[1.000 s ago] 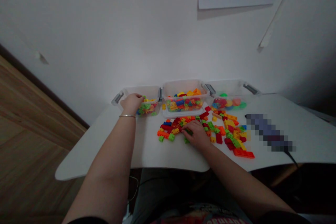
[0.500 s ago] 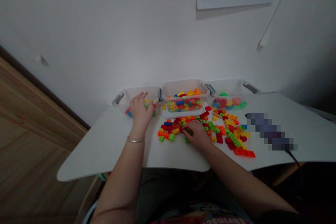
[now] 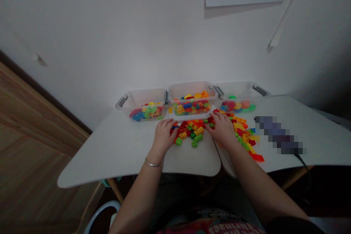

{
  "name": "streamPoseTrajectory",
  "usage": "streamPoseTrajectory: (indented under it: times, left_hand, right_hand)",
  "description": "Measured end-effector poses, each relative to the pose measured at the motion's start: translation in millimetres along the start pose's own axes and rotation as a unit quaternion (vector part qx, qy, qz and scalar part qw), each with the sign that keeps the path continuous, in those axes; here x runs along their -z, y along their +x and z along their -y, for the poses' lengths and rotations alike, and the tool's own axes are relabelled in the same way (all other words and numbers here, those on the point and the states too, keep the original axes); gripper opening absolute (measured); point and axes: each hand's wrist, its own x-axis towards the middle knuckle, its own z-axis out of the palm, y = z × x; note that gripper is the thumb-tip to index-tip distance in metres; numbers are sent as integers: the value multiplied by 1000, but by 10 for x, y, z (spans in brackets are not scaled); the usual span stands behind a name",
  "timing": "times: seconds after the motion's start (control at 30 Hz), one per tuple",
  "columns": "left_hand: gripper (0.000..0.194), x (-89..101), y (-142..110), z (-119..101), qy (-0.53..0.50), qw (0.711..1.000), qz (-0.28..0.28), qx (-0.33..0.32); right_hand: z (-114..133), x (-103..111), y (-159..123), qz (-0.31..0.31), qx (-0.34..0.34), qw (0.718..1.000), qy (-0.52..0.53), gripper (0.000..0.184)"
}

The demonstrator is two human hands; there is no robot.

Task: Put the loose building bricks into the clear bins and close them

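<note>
A loose pile of toy building bricks (image 3: 189, 128) in red, orange, yellow and green lies on the white tabletop (image 3: 131, 153). My left hand (image 3: 164, 135) rests at the pile's left edge, fingers spread over a few bricks, with nothing held that I can see. On the other side of the pile, my right hand (image 3: 222, 128) lies with its fingers stretched forward among the bricks, also spread. It partly covers the bricks beneath it. More bricks (image 3: 244, 135) are scattered to the right of that hand.
Three clear plastic boxes stand along the wall: a left box (image 3: 137, 98) with coloured pieces, a middle box (image 3: 189, 91) with bricks, a right box (image 3: 238, 89) with round pieces. A blurred-out object (image 3: 279, 135) with a cable lies at the right.
My left hand has come down from the left box to the brick pile. My right hand has moved right, and bricks in the pile have shifted.
</note>
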Motion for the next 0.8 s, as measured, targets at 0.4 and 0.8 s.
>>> streamPoseTrajectory:
  times: [0.4,0.8]
  left_hand:
    - [27,-96,-67,73,-18,999,32,-11]
    - [26,-73,-91,52,-31,998,37,-51]
  right_hand:
    - [-122,-89,8,109,-30,993,-44,46]
    - [-71,-115,119,126,-86,987,-56,42]
